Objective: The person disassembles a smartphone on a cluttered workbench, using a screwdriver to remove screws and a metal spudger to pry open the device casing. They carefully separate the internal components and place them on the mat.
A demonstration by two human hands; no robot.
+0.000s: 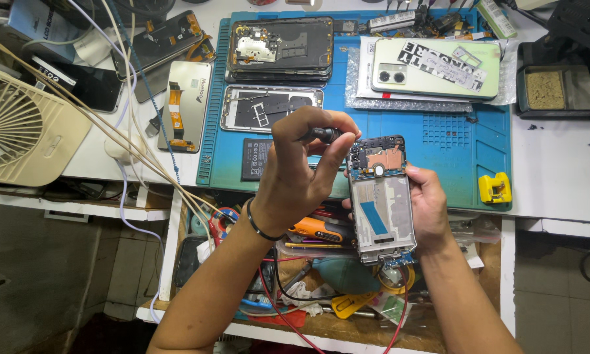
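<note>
My right hand point(431, 203) grips an opened phone point(381, 203) by its right edge and holds it upright above the front edge of the blue work mat point(439, 151). The phone's back is off, showing a silver frame, a blue strip and a copper-coloured board at the top. My left hand point(301, 174), with a black band on its wrist, pinches a small black screwdriver point(324, 135). The screwdriver's tip points at the top left corner of the phone's board.
On the mat lie two more opened phones point(280, 44), a pale green back cover point(436, 67), a black battery point(255, 158) and a yellow tool point(493, 188). A display with an orange flex point(185, 105) and a cream fan point(19, 128) sit left. A tool-filled drawer point(321, 288) is open below.
</note>
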